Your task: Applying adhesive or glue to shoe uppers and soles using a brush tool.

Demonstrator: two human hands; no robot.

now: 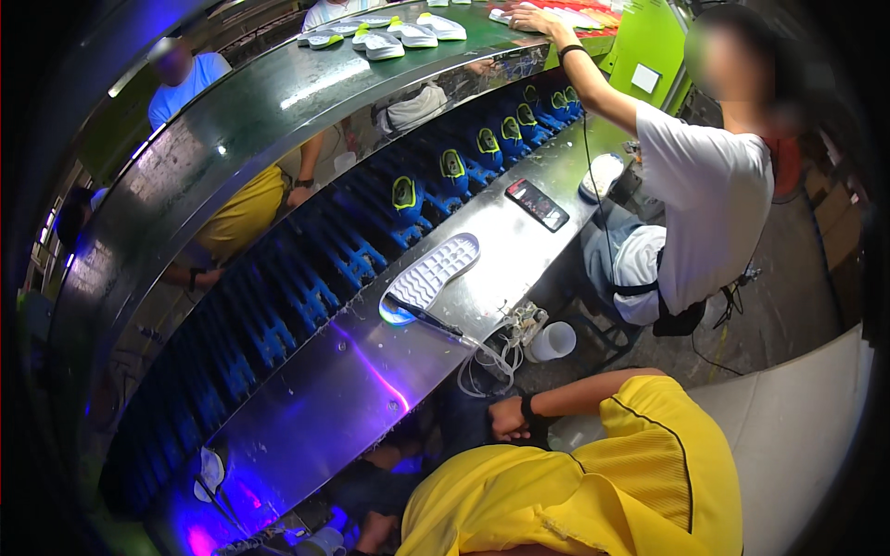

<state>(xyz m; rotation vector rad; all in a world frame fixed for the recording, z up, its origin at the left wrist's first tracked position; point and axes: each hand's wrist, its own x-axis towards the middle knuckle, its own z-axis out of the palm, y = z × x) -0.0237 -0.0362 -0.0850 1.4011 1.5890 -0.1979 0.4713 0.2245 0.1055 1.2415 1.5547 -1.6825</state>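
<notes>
A long metal bench (320, 398) runs from near left to far right. The camera wearer, in a yellow shirt (575, 491), sits at its near side. The right hand (508, 419), below a dark wristband, is lowered beside the bench over dark cloth, perhaps simply resting on a leg; the fingers look curled, but I cannot tell whether they grip anything. What looks like the left hand (375, 530) is in shadow at the near edge; whether it is open or closed, or holds something, I cannot tell.

Out on the bench, beyond both hands, lies a white shoe sole (443, 264), grid-patterned face up. A dark, thin-handled tool (422, 313) lies across its near end, probably so its tip stays off the metal. Clear tubing (501, 361) hangs at the bench edge above the right hand, next to a white cup (553, 341). A phone (538, 205) lies flat farther right.

Behind the bench, blue shoes (451, 171) stand in a spaced row along a blue-ribbed trough (278, 320), likely apart so they do not rub. At far right, a co-worker in a white shirt (709, 195) reaches over the trough, one hand (533, 18) on pale pieces.
</notes>
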